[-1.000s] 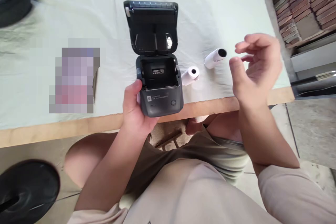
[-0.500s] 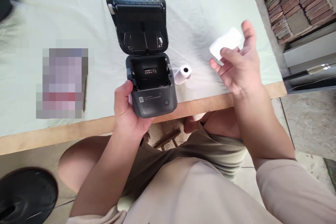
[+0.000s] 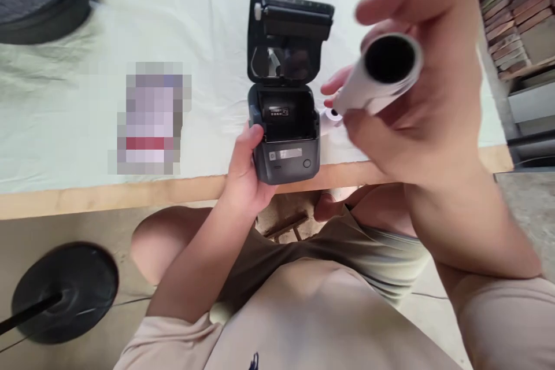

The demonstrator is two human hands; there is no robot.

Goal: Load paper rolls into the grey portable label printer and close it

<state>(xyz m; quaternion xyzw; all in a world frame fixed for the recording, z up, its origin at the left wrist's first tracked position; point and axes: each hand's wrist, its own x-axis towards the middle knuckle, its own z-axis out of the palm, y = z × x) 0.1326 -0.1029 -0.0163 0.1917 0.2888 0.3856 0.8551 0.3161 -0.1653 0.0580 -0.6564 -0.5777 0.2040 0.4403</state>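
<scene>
A small black printer with its lid raised rests in my left hand, whose thumb presses its left side near the table's front edge. Its paper bay shows a small label and holds no roll. Close to the camera, my right hand grips a white paper roll, its dark hollow core facing up toward me. Behind that hand, a second white roll lies on the cloth just right of the printer, partly hidden.
A blurred-out flat item lies on the pale cloth at left. A black case is at the top left. A round black base stands on the floor below. Stacked bricks are at the right.
My right hand has come up closer to the camera, turning the roll so its core shows. The printer and everything on the table appear further right in view.
</scene>
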